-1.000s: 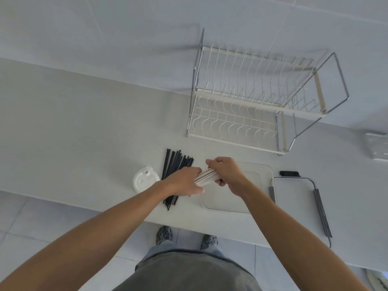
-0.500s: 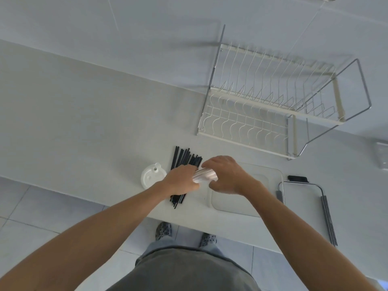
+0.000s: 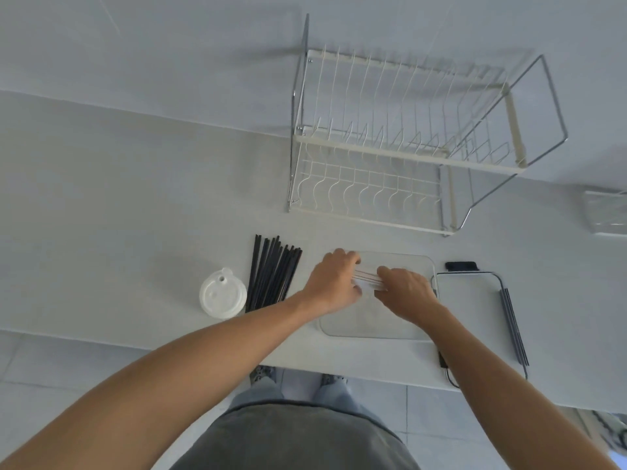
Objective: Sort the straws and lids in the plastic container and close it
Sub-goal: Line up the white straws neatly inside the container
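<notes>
On the pale desk (image 3: 118, 205), a person is lowering a bundle of white straws (image 3: 368, 279) into the clear, round-cornered plastic container (image 3: 400, 262) below the wire dish rack (image 3: 400, 144). The left hand (image 3: 334, 283) and right hand (image 3: 405, 295) are each gripping one end, fingers curled around the thin tubes. Keeping the bundle level and releasing both ends together is likely keeping it tidy. The smooth container lid (image 3: 475, 310) is lying to the right; slim black straws (image 3: 271, 273) and translucent round cup lids (image 3: 222, 296) are waiting at left.
</notes>
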